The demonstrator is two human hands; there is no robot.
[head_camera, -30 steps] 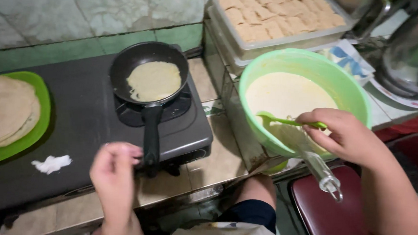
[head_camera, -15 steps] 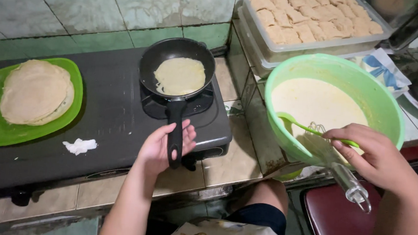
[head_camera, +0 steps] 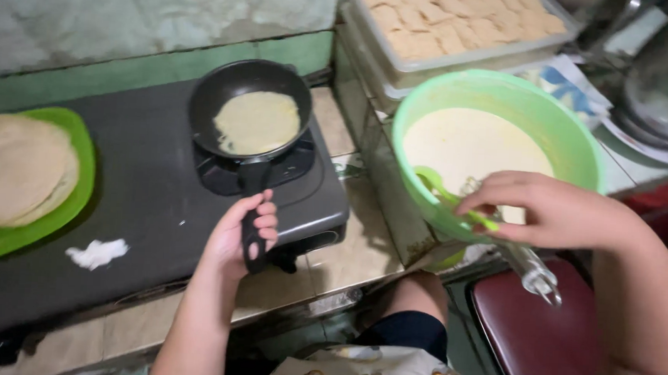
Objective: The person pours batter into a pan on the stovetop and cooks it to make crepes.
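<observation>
Crepe batter sets pale and thin in the small black frying pan (head_camera: 250,107), which sits on the burner of a dark single-burner stove (head_camera: 156,192) on the tiled tabletop (head_camera: 361,251). The left hand (head_camera: 242,232) is wrapped around the pan's black handle (head_camera: 253,225), fingers curled over it, near its free end and away from the hot bowl. The pan looks light and rigid, likely easy to lift or tilt one-handed from that handle; the crepe (head_camera: 258,122) inside looks soft, floppy and easy to tear, a round yellowish disc covering most of the pan floor. The right hand (head_camera: 549,212) is closed on a green ladle (head_camera: 449,196) that dips into a lime-green plastic bowl (head_camera: 576,140) of creamy, runny batter, just right of the stove; a whisk with a clear handle (head_camera: 530,265) lies at the rim under that hand. At far left a green plate (head_camera: 79,187) carries a stack of finished crepes (head_camera: 14,168), and a crumpled white scrap (head_camera: 96,252) lies on the stove top nearby. Behind the bowl stands a tray of tan squares (head_camera: 452,21).
</observation>
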